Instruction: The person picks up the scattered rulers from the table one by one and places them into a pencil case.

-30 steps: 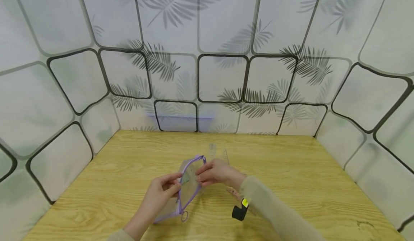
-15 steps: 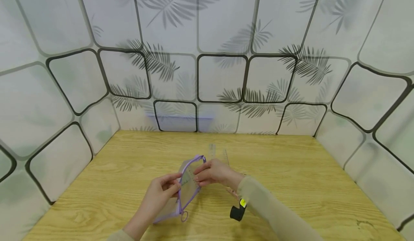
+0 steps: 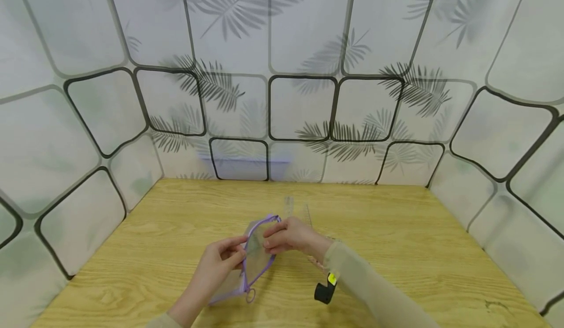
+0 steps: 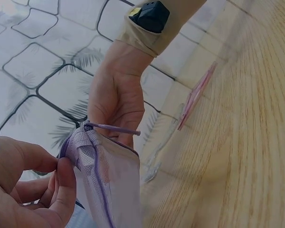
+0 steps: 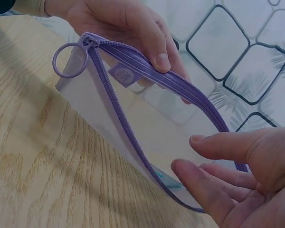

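Observation:
A see-through zip pouch with purple trim [image 3: 259, 257] stands tilted with its mouth unzipped, facing right. My left hand [image 3: 220, 259] pinches the upper zipper edge between thumb and fingers, clearest in the right wrist view. At the mouth is my right hand [image 3: 293, 237], its fingertips just within the opening. In the right wrist view, the right thumb and fingers [image 5: 218, 147] are apart with nothing between them. Low inside the pouch lies a clear piece with teal markings [image 5: 167, 179], partly hidden by the zipper edge. A purple ring pull [image 5: 70, 60] hangs from the zipper's end.
Behind the right hand on the wooden table [image 3: 379, 230] lie a clear ruler [image 3: 289, 204] and a clear piece with scale marks [image 3: 307, 214]. A pink flat item [image 4: 197, 97] lies beside the right forearm. A patterned curtain [image 3: 304, 107] surrounds the table.
The greenish clear piece near the right fingertips has sunk deeper into the pouch and shows less. The right fingers have shifted slightly left; the left hand keeps its grip.

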Tool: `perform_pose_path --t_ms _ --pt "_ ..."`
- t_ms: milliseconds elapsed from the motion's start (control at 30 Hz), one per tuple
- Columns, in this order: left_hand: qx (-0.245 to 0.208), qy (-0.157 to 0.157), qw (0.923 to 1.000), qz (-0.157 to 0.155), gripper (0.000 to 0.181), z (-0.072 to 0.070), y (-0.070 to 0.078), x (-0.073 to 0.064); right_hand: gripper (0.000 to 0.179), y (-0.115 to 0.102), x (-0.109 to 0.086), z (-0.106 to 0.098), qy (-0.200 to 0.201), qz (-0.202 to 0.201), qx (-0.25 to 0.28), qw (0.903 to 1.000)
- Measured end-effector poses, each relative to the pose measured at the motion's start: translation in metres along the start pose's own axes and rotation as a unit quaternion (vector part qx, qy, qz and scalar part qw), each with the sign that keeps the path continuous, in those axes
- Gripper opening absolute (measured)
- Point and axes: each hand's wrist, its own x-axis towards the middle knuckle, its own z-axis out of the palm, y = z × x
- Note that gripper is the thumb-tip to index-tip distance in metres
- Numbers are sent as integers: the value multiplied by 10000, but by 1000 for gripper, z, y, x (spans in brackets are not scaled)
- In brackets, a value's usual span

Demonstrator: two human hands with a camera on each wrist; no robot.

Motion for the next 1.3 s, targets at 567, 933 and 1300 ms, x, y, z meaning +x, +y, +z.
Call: perform_pose_path --t_ms 567,933,1300 --pt "-29 134 9999 -89 34 3 0 0 54 2 -12 -12 -72 -257 -58 9996" --pt "6 -2 10000 -63 36 1 0 0 51 4 -14 -19 40 -436 -488 9979" --pt "-3 -22 10000 28 36 2 -2 2 53 4 -14 -22 173 -448 -754 9960"
